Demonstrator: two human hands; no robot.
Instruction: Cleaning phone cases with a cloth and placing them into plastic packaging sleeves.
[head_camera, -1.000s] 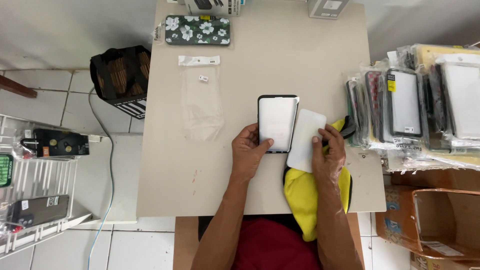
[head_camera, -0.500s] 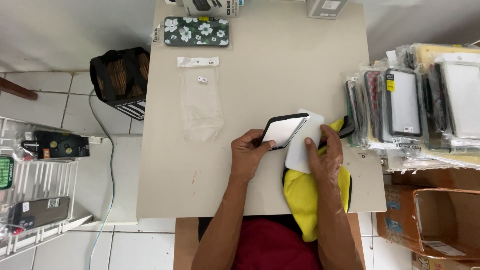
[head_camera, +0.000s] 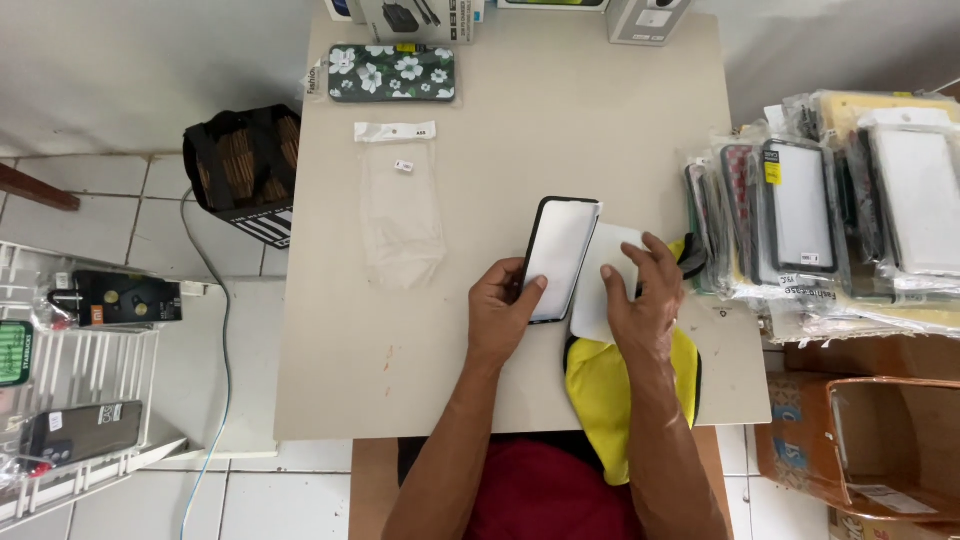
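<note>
Phone (head_camera: 560, 258) lies mid-table, tilted up at its right edge, gripped by the left hand (head_camera: 503, 312); the right hand (head_camera: 640, 300) presses open fingers on the white sheet (head_camera: 606, 280) beside it. Best keep the phone pinned steady and the sheet flat over the yellow cloth (head_camera: 620, 395).

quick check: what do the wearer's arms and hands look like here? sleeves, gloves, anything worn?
Both forearms are bare, with no sleeves in view. The left hand and right hand are bare: no gloves, and no watch or rings that I can make out. A red garment covers the torso below.
</note>
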